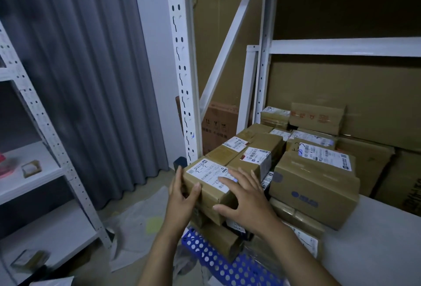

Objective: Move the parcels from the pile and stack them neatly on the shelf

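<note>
Your two hands are set apart, one at each end of the same parcel (pixel 206 177), a small brown carton with a white label on top. It lies just right of the foot of the white slotted upright (pixel 180 69), on top of other cartons.

Your left hand (pixel 182 194) is the one nearer the upright. It grips the carton's left end: the thumb lies on the face turned toward you, and the fingers wrap round the far side of that end, with only their tips showing above the edge. The wrist is bent inward and the forearm rises from the bottom of the view.

Your right hand (pixel 246 196), farther from the upright, lies flat on the carton's top. Its fingers are straight and spread over the label, and the thumb reaches down onto the near face at the right corner. It presses rather than wraps. That forearm comes in from the lower right.

Right of the upright and behind your hands, more labelled cartons (pixel 250 149) sit in a row. Farther right stands a larger box (pixel 314 185) on the pale shelf board (pixel 376 240). Below the upright's foot, under the stacked cartons, a blue perforated basket (pixel 218 260) shows. A grey curtain (pixel 91 80) hangs left of the upright.
</note>
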